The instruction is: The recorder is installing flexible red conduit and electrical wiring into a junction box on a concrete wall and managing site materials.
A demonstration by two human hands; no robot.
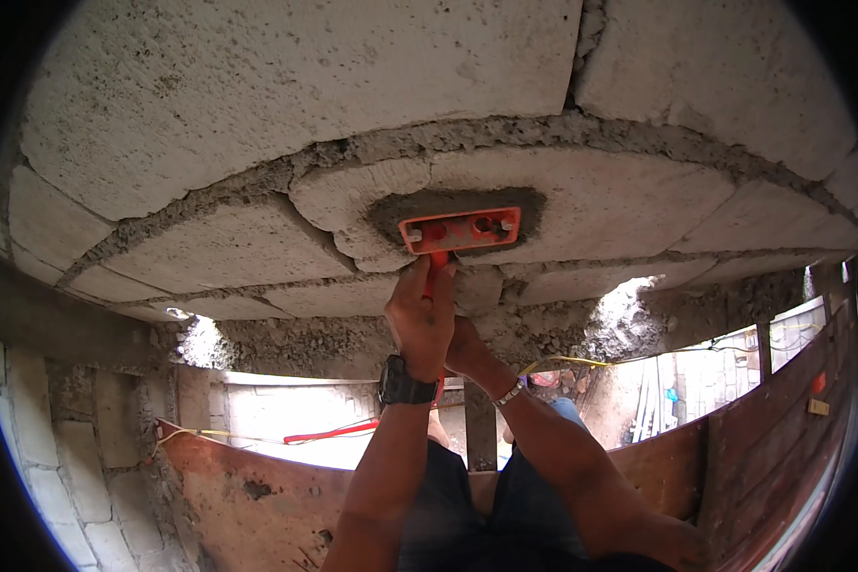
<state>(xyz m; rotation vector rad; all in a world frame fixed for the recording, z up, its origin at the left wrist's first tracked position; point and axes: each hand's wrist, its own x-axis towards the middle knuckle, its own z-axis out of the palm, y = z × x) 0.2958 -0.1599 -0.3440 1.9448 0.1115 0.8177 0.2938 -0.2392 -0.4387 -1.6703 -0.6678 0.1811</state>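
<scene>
Fingers (427,286) of the left hand (421,319) wrap tight round a red handle (438,262), probably a screwdriver's, its tip up at the orange box (459,230) sunk in a mortared pocket near the middle of the block wall (257,86). Behind it, the right hand (465,345) is mostly hidden, so I cannot tell how its fingers stand. Fresh mortar (467,202) rings the box; pushing too hard could, I judge, shift the box crooked or crumble the soft edge. A watch (406,385) sits on the left wrist, a bracelet (511,393) on the right.
</scene>
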